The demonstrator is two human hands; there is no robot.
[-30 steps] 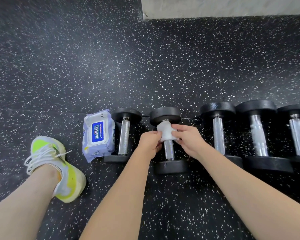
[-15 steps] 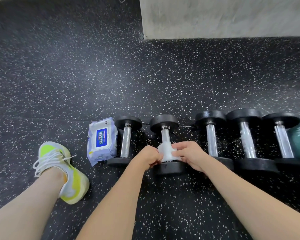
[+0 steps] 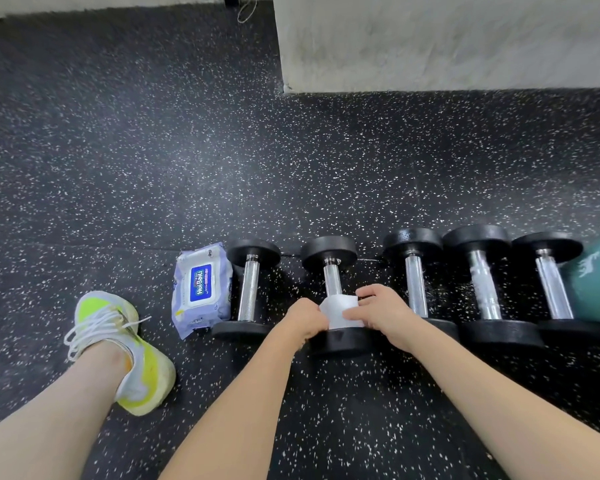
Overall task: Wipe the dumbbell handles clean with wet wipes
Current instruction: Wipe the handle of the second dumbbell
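Pinching wipe (image 3: 338,311) around handle (image 3: 332,279), both hands' grip.

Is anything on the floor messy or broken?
Nothing looks broken or spilled. Five dumbbells lie in a neat row, and both hands, left hand and right hand, hold a wet wipe around the second dumbbell's handle. The wipes pack lies slightly tilted beside the row, lid shut.

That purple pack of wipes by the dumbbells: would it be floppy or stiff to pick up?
Probably floppy: the wipes pack looks like soft, crinkled film with a puffy shape. Likely light for its size, and lying flat on the floor it shouldn't roll.
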